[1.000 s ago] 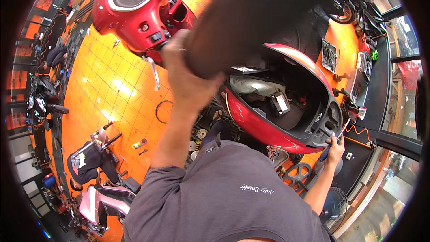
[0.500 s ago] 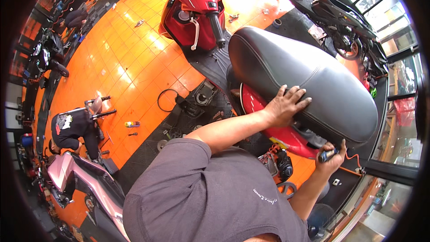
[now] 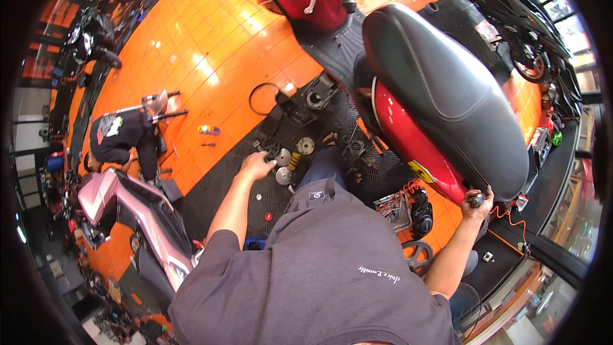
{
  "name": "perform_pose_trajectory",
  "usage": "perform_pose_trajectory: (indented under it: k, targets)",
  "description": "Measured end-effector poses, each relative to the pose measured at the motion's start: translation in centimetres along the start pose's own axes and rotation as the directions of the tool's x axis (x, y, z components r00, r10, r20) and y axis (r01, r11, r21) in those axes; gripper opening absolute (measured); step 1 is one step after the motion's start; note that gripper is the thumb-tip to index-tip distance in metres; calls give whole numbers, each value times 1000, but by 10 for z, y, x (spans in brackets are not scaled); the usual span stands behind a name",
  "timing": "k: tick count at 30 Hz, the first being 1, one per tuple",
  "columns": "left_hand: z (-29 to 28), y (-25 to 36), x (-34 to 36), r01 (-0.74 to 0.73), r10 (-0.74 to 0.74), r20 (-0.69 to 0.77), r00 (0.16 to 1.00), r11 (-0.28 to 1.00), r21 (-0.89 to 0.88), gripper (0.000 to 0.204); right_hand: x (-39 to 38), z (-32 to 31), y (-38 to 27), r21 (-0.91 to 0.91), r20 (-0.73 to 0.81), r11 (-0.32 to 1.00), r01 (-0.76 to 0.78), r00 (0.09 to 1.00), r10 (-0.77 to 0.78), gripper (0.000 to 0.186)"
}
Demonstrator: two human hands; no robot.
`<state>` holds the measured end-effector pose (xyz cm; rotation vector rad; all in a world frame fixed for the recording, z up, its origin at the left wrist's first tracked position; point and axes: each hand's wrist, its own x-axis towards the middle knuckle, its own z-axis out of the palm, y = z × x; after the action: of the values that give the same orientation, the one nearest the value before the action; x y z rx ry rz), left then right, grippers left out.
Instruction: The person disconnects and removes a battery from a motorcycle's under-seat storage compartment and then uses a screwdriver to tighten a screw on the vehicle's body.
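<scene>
1. We see the black scooter seat lying down over the red scooter body, right of centre, its rear end toward the right hand.
2. The right hand is just beside that rear end, its fingers curled round a dark-handled tool, one finger pointing up toward the seat's edge — we cannot tell whether it touches.
3. The left hand is well apart from the scooter, above the black mat, its fingers partly curled. Something dark shows at the fingertips, but we cannot tell whether it is held.
4. Nearest to it we find a yellow coil spring and a round metal disc; farther up lies a black loop.
5. Beyond, on the orange tiled floor, we see a bent-over co-worker beside a pink scooter — and, at upper right, a dark motorcycle.
</scene>
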<state>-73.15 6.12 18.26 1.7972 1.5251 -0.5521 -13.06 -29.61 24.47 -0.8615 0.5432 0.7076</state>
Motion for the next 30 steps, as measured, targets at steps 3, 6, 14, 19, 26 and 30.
perform_pose_trajectory:
  k: [3,6,14,19,26,30]
  targets:
    - [65,-94,-23,177,-204,-49,978,926,-332,57,8,2,13,-39,-106,999,-32,994,27,33]
    - [127,-130,-52,457,-424,204,882,669,-586,52,14,-12,13,-90,-130,996,-12,992,0,37]
    - [120,-74,-49,547,-390,384,837,581,-603,59,-1,14,44,-149,-156,987,63,984,-86,32]
    - [-28,43,69,-270,130,-386,913,903,-334,55,-17,51,95,-118,-155,984,134,976,-152,51]
    - [-229,309,70,-828,822,-533,-201,148,541,52,-42,105,101,-171,-236,899,403,869,-434,44]
    - [-245,367,123,-614,894,-411,179,428,663,39,-89,183,105,-341,-100,758,556,780,-617,46]
